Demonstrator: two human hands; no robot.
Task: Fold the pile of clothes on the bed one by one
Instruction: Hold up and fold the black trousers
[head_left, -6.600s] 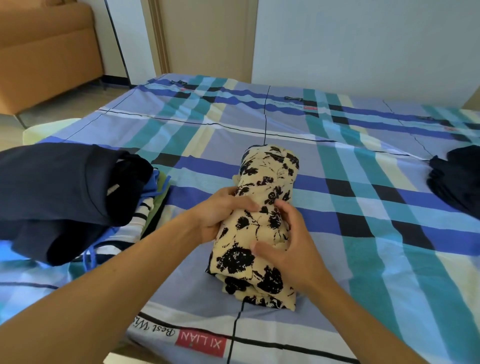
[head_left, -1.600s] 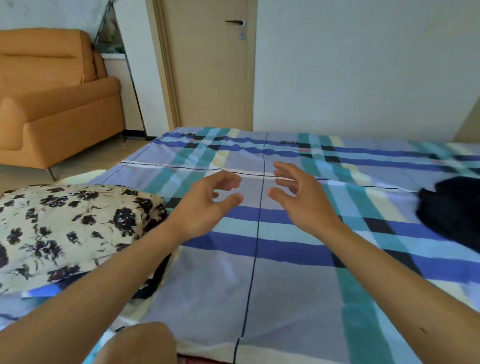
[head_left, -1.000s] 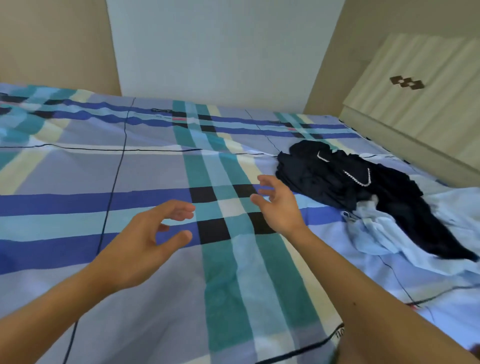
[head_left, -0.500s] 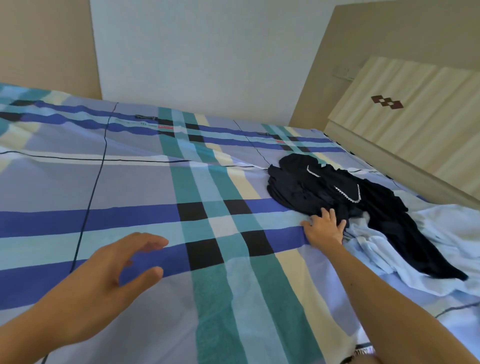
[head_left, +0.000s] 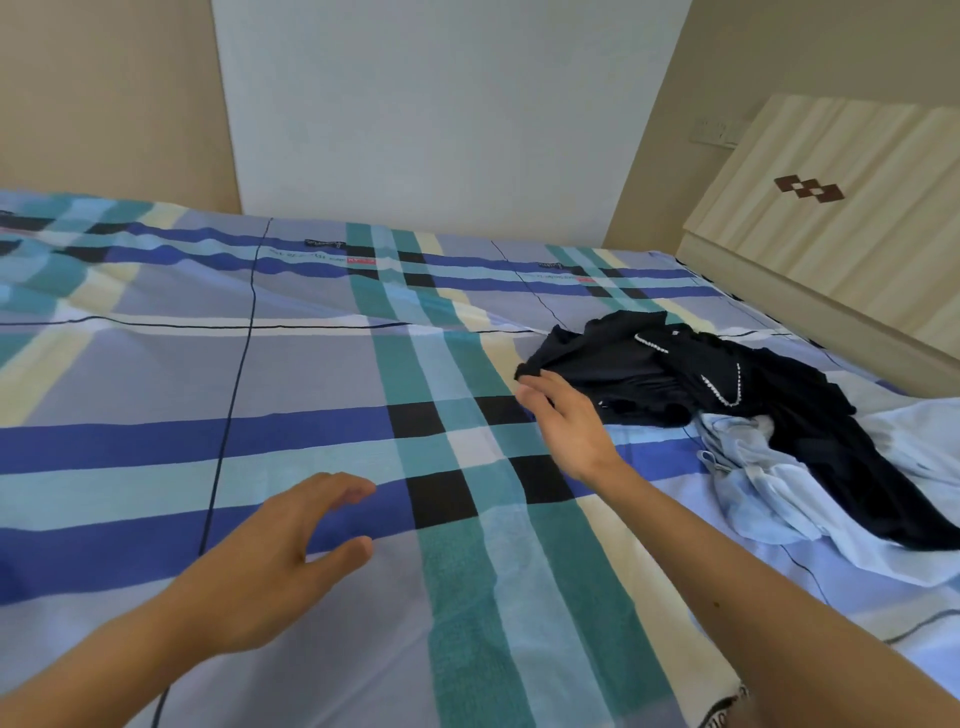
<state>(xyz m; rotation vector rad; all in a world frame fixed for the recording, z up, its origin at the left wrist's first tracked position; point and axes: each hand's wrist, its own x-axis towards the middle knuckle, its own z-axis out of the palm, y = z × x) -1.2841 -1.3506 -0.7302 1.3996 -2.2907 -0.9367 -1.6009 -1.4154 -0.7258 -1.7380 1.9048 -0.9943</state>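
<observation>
A crumpled black garment (head_left: 727, 379) with small white trim lies at the right of the plaid bed (head_left: 311, 364), partly on top of a light blue garment (head_left: 763, 499). My right hand (head_left: 569, 421) is at the black garment's left corner, and its fingers hold the bunched edge of the cloth, which covers part of them. My left hand (head_left: 280, 551) hovers over the bare sheet nearer to me, fingers loosely spread and holding nothing.
A pale wooden headboard (head_left: 841, 208) rises at the right behind the clothes. Walls stand beyond the far edge of the bed. The folded stack seen earlier on the left is out of view.
My right hand has moved from the garment's lower edge to its left corner and taken hold of it, and that corner has shifted left. The left hand has barely moved.
</observation>
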